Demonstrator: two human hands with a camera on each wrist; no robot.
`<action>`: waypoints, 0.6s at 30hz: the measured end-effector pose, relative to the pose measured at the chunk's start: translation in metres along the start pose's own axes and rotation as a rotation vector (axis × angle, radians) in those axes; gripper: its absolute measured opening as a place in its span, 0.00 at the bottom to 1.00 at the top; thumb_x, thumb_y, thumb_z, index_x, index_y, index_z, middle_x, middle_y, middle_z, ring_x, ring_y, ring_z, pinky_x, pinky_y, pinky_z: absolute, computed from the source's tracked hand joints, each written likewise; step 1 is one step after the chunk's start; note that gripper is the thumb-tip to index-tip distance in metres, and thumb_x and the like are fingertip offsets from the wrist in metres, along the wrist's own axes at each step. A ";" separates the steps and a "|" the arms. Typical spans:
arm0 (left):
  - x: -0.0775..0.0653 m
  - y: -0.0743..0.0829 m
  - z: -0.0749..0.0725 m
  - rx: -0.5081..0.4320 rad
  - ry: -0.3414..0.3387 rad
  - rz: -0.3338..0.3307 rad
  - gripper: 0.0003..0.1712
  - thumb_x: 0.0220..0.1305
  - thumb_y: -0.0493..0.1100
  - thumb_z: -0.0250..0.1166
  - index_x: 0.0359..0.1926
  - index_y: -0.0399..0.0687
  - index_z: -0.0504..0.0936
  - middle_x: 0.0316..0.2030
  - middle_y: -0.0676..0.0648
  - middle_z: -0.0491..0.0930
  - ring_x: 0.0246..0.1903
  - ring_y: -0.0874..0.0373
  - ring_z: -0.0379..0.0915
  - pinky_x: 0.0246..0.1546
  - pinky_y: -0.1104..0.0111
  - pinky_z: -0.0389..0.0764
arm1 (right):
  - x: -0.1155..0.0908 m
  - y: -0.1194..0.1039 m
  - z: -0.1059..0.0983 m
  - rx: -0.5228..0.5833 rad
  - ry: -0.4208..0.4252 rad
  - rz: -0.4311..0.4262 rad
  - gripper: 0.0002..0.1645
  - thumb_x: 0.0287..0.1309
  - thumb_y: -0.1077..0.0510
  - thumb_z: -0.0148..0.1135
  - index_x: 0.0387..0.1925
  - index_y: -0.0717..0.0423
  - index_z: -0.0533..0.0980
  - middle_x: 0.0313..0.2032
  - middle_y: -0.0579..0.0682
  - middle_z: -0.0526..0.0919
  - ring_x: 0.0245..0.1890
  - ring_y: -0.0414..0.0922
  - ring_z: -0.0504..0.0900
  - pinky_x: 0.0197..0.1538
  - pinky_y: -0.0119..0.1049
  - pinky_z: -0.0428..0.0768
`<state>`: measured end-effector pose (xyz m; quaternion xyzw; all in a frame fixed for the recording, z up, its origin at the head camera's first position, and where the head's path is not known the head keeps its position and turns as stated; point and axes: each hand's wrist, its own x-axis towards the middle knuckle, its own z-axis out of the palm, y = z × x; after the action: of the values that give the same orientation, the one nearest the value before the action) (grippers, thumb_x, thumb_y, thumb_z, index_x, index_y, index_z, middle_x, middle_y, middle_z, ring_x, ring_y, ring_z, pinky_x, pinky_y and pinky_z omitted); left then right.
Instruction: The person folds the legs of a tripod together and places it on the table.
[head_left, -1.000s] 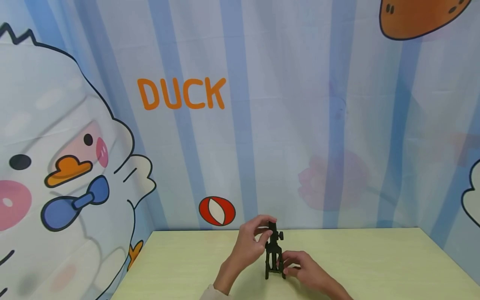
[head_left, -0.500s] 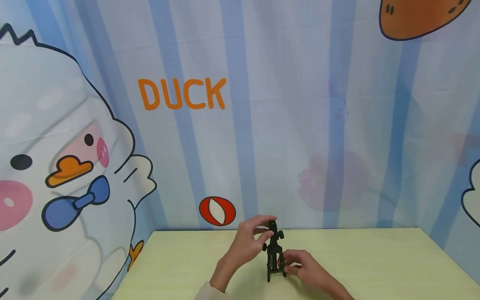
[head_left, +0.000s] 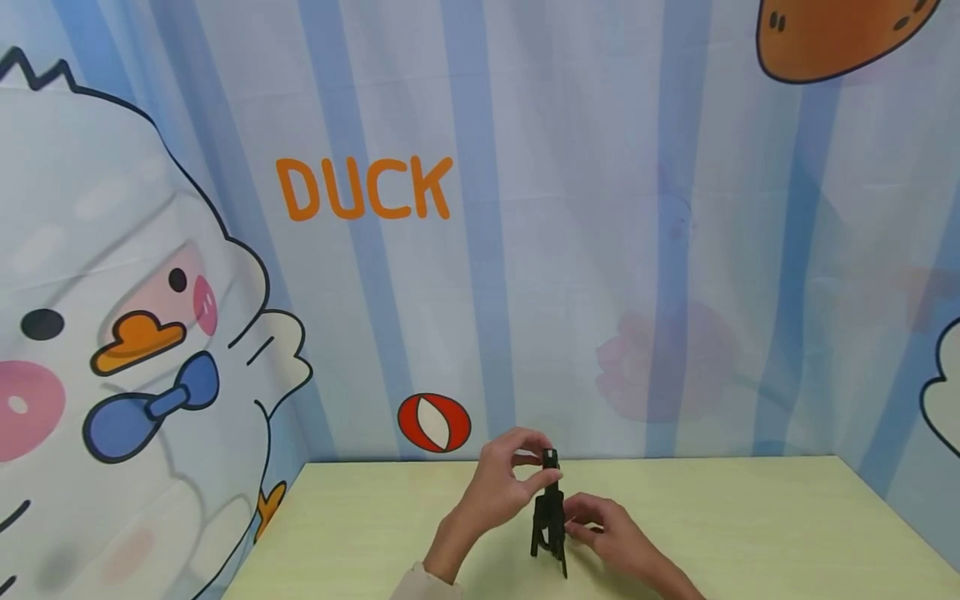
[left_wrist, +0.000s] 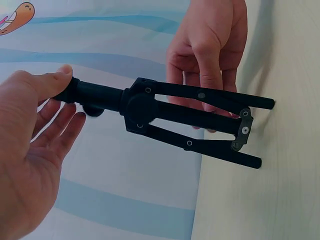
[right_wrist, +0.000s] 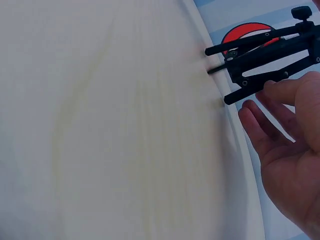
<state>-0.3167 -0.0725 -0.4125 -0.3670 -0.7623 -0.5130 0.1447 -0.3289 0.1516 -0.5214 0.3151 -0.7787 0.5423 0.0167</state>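
A small black tripod stands upright at the front of the table, its legs only slightly spread. My left hand pinches its top between thumb and fingers. In the left wrist view the tripod shows its centre column, hinged leg braces and a knob below the left hand. My right hand is low on the tripod's right side. Seen from the right wrist, the thumb and a finger of the right hand pinch one leg of the tripod near its lower part.
The pale yellow table reaches back to a blue-striped curtain. Printed on the cloth are a large duck, orange lettering and a red ball.
The tripod has turned about its upright axis, so its legs and knobs face another way. The left thumb has shifted right across the top; the right hand has risen slightly.
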 end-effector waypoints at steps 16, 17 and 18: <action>0.009 0.007 0.012 0.119 0.043 -0.076 0.16 0.62 0.43 0.78 0.44 0.51 0.78 0.36 0.55 0.83 0.34 0.66 0.83 0.41 0.69 0.84 | -0.007 -0.006 -0.006 0.248 -0.089 0.117 0.16 0.66 0.70 0.52 0.53 0.74 0.75 0.47 0.60 0.82 0.46 0.50 0.83 0.48 0.36 0.84; 0.011 0.008 0.012 0.126 0.031 -0.080 0.16 0.63 0.44 0.77 0.44 0.51 0.78 0.36 0.55 0.83 0.35 0.66 0.82 0.41 0.70 0.84 | -0.007 -0.006 -0.005 0.216 -0.090 0.117 0.16 0.65 0.69 0.54 0.52 0.72 0.75 0.47 0.60 0.82 0.47 0.51 0.83 0.48 0.35 0.83; 0.012 0.009 0.011 0.136 0.017 -0.077 0.16 0.63 0.44 0.77 0.45 0.51 0.78 0.36 0.55 0.83 0.36 0.66 0.82 0.41 0.70 0.85 | -0.007 -0.006 -0.004 0.184 -0.087 0.117 0.15 0.66 0.68 0.56 0.52 0.69 0.76 0.47 0.59 0.83 0.47 0.51 0.84 0.48 0.34 0.83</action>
<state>-0.3165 -0.0556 -0.4040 -0.3223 -0.8077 -0.4684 0.1558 -0.3211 0.1574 -0.5171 0.2926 -0.7428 0.5972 -0.0778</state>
